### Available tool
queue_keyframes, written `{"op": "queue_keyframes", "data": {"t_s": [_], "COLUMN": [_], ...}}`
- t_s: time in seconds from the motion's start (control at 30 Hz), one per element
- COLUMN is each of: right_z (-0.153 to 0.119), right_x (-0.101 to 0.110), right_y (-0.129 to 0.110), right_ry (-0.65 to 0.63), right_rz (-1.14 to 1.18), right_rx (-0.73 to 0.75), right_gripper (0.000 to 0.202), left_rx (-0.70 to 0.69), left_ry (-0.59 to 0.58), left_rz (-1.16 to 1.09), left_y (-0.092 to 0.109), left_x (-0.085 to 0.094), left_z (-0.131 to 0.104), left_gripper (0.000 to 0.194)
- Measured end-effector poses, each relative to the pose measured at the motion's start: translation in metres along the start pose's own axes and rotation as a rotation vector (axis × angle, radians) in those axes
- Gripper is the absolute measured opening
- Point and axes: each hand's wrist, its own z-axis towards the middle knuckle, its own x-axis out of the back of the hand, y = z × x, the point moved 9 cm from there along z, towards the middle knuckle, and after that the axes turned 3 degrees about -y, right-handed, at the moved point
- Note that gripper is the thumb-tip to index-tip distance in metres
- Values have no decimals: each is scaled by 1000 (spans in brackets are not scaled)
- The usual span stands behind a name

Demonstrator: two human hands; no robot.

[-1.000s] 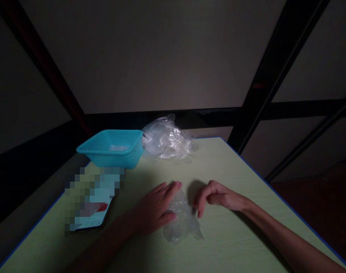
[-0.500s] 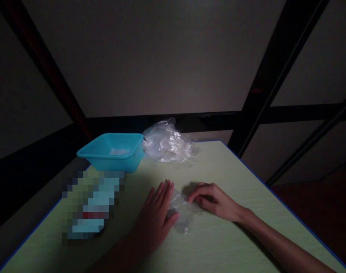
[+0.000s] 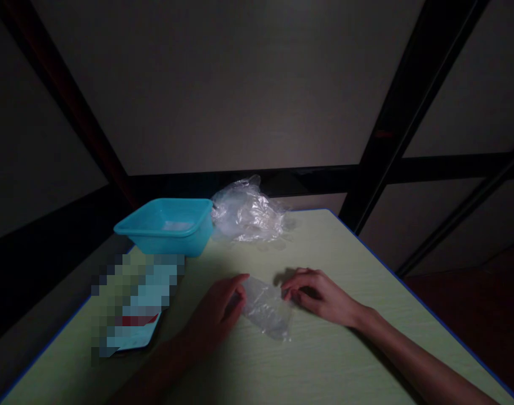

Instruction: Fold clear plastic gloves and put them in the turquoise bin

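Note:
A thin, clear disposable plastic glove (image 3: pixel 267 309) lies flattened on the table between my hands, looking folded into a rough rectangle. At its left edge is my left hand (image 3: pixel 218 306), thumb and fingers curled in and pinching the plastic. My right hand (image 3: pixel 316 295) rests on the table at the upper right corner, its bent fingertips closed on that edge. Farther back lies a crumpled heap of clear plastic gloves (image 3: pixel 250 214), with rounded finger ends sticking out of it.
A blue plastic basin (image 3: pixel 176 243) stands at the back left, touching or close to the heap. Left of my left hand lies a phone (image 3: pixel 134 337), mostly blurred out by pixels. The pale table (image 3: pixel 366 360) has a blue edge, and a panelled wall rises behind it.
My left hand has gone from lying flat over the plastic to curling at its left edge, shifting left and uncovering more of the glove. My right hand has barely moved.

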Motion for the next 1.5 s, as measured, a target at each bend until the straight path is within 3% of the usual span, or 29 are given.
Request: {"op": "queue_keyframes", "data": {"t_s": [0.23, 0.3, 0.4, 0.57, 0.83, 1.03, 1.33, 1.5], "right_z": [-2, -2, -3, -4, 2, 12, 51, 75], "right_x": [10, 8, -6, -30, -14, 5, -28, -48], "right_y": [7, -2, -24, -41, -17, -2, 6, 20], "right_ry": [56, 42, -46, -180, -47, 24, -217, -373], "right_rz": [-237, -300, -335, -353, -338, -148, -163, -39], "right_rx": [-44, 8, 143, 197, -10, -109, -194, -271], "right_gripper": [22, 23, 25, 24, 15, 21, 50, 34], "left_rx": [-153, -106, 84, 305, 295, 291, 302, 302], "left_ry": [28, 72, 121, 65, -87, -178, -175, -137], "left_rz": [43, 40, -8, -111, -72, -67, -78, -107], "left_y": [34, 27, -2, -39, -38, -38, -36, -37], "left_x": [-4, 0, 5, 0, -7, -7, -8, -8], "left_z": [-8, -7, -3, 3, 18, 21, 20, 21], "left_gripper": [37, 34, 31, 37, 30, 29, 27, 30]}}
